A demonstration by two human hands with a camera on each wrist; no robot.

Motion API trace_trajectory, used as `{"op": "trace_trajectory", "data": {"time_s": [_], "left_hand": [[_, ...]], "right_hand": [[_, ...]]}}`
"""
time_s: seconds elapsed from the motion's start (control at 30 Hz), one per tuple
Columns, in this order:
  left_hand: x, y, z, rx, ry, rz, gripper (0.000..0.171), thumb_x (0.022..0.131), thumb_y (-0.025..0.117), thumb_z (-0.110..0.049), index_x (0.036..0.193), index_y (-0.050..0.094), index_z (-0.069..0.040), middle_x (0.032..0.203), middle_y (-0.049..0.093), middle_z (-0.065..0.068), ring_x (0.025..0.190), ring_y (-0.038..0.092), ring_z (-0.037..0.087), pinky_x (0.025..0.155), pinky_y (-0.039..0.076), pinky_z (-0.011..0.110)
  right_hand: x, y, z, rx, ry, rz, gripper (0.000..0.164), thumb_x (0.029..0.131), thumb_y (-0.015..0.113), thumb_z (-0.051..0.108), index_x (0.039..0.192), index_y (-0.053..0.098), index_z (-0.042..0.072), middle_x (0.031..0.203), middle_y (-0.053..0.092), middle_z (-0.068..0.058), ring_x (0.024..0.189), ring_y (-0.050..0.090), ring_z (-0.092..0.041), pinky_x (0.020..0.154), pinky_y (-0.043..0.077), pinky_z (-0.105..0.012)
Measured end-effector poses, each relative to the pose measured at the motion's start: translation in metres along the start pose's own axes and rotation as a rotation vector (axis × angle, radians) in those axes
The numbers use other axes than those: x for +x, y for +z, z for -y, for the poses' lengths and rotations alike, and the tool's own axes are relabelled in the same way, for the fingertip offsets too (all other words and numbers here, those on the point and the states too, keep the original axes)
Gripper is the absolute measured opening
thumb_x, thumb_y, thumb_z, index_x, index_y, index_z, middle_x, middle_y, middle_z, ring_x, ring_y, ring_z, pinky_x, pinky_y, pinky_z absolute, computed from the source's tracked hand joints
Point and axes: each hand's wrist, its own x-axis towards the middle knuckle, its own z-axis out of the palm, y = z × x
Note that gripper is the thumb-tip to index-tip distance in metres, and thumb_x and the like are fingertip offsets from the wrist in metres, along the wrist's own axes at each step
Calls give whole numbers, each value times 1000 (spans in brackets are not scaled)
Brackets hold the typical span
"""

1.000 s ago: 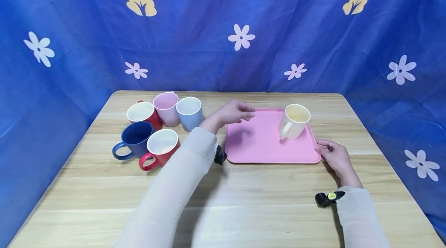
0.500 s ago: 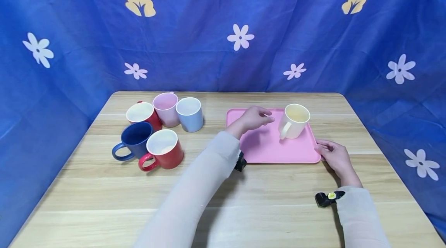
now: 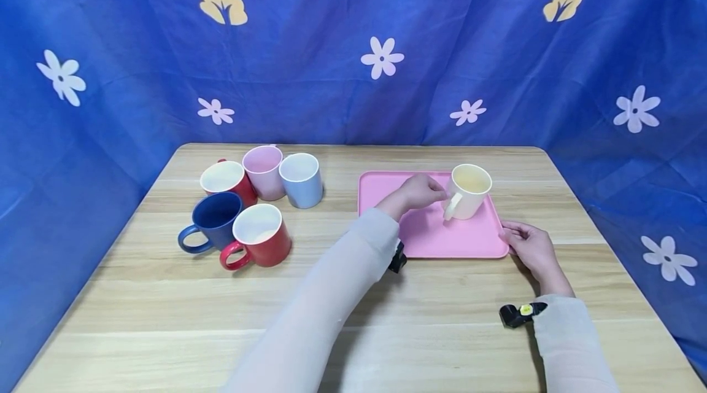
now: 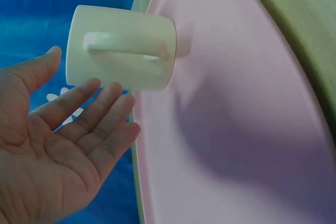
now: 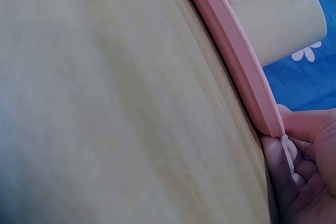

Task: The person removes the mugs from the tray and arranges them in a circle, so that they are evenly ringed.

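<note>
A cream mug [image 3: 471, 201] stands upright on the right part of the pink tray [image 3: 464, 244], its handle towards the near left. My left hand [image 3: 418, 191] hovers over the tray just left of this mug. In the left wrist view its fingers [image 4: 86, 114] are spread and relaxed, with nothing in them; whether the fingertips touch the mug cannot be told. At the tray's near right corner, my right hand [image 3: 531, 250] pinches the rim. The right wrist view has the thumb [image 5: 304, 123] on the upper side and the fingers at the underside.
Several mugs cluster on the table's left: a red one [image 3: 270, 249] in front, a dark blue one [image 3: 221, 230], another red one [image 3: 247, 190], a pink one [image 3: 267, 184] and a light blue one [image 3: 305, 191]. A blue curtain [image 3: 309, 43] hangs behind the wooden table [image 3: 166, 319].
My left hand has moved right across the tray, from its left edge to beside the cream mug. The right hand keeps its hold on the tray's corner.
</note>
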Motion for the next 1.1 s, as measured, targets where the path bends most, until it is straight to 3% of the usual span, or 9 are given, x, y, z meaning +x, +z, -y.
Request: {"op": "trace_trajectory", "data": {"time_s": [0.4,0.6,0.87,1.1], "left_hand": [[8,14,-2,-33,33,-25,24,89,69,-27,96,74,-5,84,69,7,67,47,7,58,39,18],[10,17,-3,-1,43,-61,20,87,71,-25,90,74,-5,69,59,-5,64,45,6,56,38,16],[16,21,-4,56,58,-56,18,86,72,-24,87,75,-7,64,58,-7,61,43,4,54,36,15],[18,24,-6,119,67,-40,25,87,71,-26,75,71,-4,54,50,-7,54,40,6,52,34,16]], "right_hand": [[0,0,1,-10,-4,-11,43,95,60,19,128,53,-9,110,64,-16,78,57,7,67,52,-18],[-1,1,1,-17,-3,-16,43,95,60,18,128,54,-9,110,64,-17,77,57,7,67,52,-18],[0,0,1,-13,-14,-13,43,95,60,18,128,53,-9,112,63,-20,78,57,7,67,52,-18],[0,1,0,-11,-3,-10,44,95,60,20,128,53,-9,108,65,-12,78,57,7,68,52,-18]]}}
